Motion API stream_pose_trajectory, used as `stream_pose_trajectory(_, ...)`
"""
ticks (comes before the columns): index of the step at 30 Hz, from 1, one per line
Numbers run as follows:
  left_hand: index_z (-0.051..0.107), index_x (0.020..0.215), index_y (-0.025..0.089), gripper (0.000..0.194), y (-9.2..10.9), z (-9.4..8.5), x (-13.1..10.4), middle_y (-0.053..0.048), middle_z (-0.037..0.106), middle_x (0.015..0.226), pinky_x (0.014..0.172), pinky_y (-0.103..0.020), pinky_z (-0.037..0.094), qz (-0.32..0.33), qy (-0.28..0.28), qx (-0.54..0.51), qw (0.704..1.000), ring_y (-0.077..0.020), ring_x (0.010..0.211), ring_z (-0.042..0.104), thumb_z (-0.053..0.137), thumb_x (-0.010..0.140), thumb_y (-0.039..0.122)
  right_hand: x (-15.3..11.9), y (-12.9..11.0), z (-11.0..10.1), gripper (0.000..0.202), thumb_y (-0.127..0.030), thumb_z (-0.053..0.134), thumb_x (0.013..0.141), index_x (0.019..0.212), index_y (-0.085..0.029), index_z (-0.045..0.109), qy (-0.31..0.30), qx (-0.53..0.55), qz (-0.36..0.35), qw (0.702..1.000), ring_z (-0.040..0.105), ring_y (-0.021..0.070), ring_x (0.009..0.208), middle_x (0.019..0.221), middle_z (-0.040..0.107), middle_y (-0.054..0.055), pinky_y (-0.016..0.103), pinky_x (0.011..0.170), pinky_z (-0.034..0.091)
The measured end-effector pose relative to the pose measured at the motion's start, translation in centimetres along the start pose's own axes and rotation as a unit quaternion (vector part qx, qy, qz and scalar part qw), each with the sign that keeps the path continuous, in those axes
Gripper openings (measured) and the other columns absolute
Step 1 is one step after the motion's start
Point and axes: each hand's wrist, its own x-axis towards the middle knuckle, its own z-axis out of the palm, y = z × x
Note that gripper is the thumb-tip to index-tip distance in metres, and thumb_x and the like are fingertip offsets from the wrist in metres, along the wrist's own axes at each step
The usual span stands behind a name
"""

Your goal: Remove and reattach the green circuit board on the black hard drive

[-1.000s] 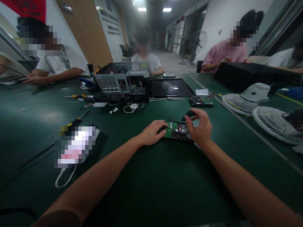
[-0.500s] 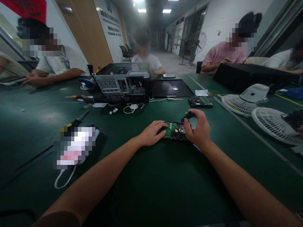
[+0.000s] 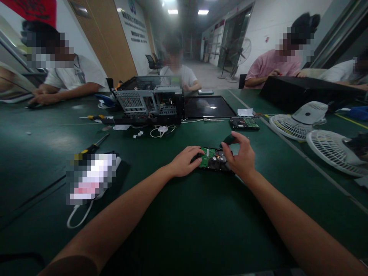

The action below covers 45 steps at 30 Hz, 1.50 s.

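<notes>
A hard drive [image 3: 214,159] with a green circuit board facing up lies on the green table [image 3: 184,214]. My left hand [image 3: 186,161] grips its left end, thumb on the near side and fingers over the far side. Between the thumb and forefinger of my right hand [image 3: 241,153] is a short dark tool handle [image 3: 228,140], tilted above the drive's right part. The lower end of this tool is too small to make out. The heel of my right hand hides the drive's right end.
Beyond my hands stand an open computer case [image 3: 149,101], a black panel [image 3: 209,107] and a second hard drive [image 3: 244,123]. White fans [image 3: 290,126] are at the right. At the left lie a screwdriver [image 3: 92,148] and a blurred-out phone [image 3: 93,178]. Several people sit around the table.
My right thumb and forefinger have shifted slightly, and the dark handle has turned a little in them. My left hand stays on the drive.
</notes>
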Motion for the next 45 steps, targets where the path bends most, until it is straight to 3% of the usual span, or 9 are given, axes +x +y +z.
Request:
stream_pose_trajectory(9,0.058,0.132,0.026,0.032,-0.25,0.37,0.08,-0.008,0.053,0.148,0.119,-0.050,0.038,0.007,0.011,0.003,1.000,-0.0262,0.142,0.044,0.051,0.102,0.033,0.06,-0.12,0.02,0.054,-0.034,0.071,0.092,0.140,-0.026,0.048,0.004,0.006,-0.004,1.000,0.067,0.0230,0.088,0.106,0.066,0.006,0.045,0.086,0.058)
stream_pose_trajectory(13,0.058,0.131,0.025,0.032,-0.26,0.39,0.07,-0.009,0.054,0.147,0.120,-0.049,0.038,0.011,0.011,0.005,1.000,-0.0262,0.142,0.044,0.050,0.102,0.034,0.08,-0.11,-0.11,0.054,-0.030,0.069,0.091,0.141,-0.025,0.047,-0.009,0.014,-0.004,1.000,0.068,0.0248,0.095,0.116,0.066,0.009,0.047,0.089,0.058)
stream_pose_trajectory(16,0.058,0.131,0.026,0.032,-0.30,0.35,0.09,-0.008,0.053,0.148,0.119,-0.051,0.038,0.004,0.008,0.002,1.000,-0.0270,0.142,0.044,0.050,0.102,0.035,-0.03,-0.11,-0.11,0.057,-0.025,0.063,0.093,0.145,-0.025,0.041,-0.038,0.061,0.011,0.997,0.070,0.0257,0.101,0.125,0.065,0.013,0.048,0.090,0.059)
stream_pose_trajectory(20,0.058,0.132,0.026,0.033,-0.46,0.41,0.12,-0.009,0.053,0.148,0.119,-0.051,0.039,0.000,0.005,-0.001,1.000,-0.0267,0.143,0.044,0.051,0.102,0.036,-0.30,-0.08,0.13,0.060,-0.020,0.060,0.092,0.146,-0.026,0.034,-0.060,0.127,0.033,0.990,0.074,0.0215,0.094,0.128,0.065,0.012,0.042,0.084,0.061)
stream_pose_trajectory(29,0.058,0.132,0.027,0.033,-0.52,0.50,0.13,-0.009,0.053,0.149,0.118,-0.053,0.039,-0.004,0.006,-0.004,1.000,-0.0269,0.144,0.043,0.051,0.102,0.036,-0.49,-0.03,0.36,0.059,-0.034,0.072,0.089,0.141,-0.025,0.045,-0.028,0.035,0.038,0.998,0.068,0.0179,0.073,0.116,0.070,0.010,0.038,0.071,0.061)
stream_pose_trajectory(37,0.058,0.132,0.027,0.032,-0.43,0.51,0.17,-0.009,0.053,0.148,0.119,-0.052,0.039,0.001,0.009,0.002,1.000,-0.0266,0.142,0.045,0.051,0.102,0.034,-0.21,-0.08,0.04,0.065,-0.027,0.063,0.095,0.154,-0.026,0.037,-0.035,0.040,0.025,0.998,0.070,0.0196,0.081,0.120,0.069,0.010,0.040,0.076,0.063)
stream_pose_trajectory(45,0.058,0.132,0.028,0.032,-0.45,0.48,0.14,-0.008,0.053,0.149,0.119,-0.052,0.039,-0.003,0.008,0.000,1.000,-0.0267,0.143,0.044,0.051,0.102,0.036,-0.58,0.39,0.81,0.065,-0.028,0.068,0.092,0.151,-0.026,0.039,-0.010,0.050,0.027,0.998,0.073,0.0227,0.091,0.134,0.065,0.013,0.043,0.080,0.065)
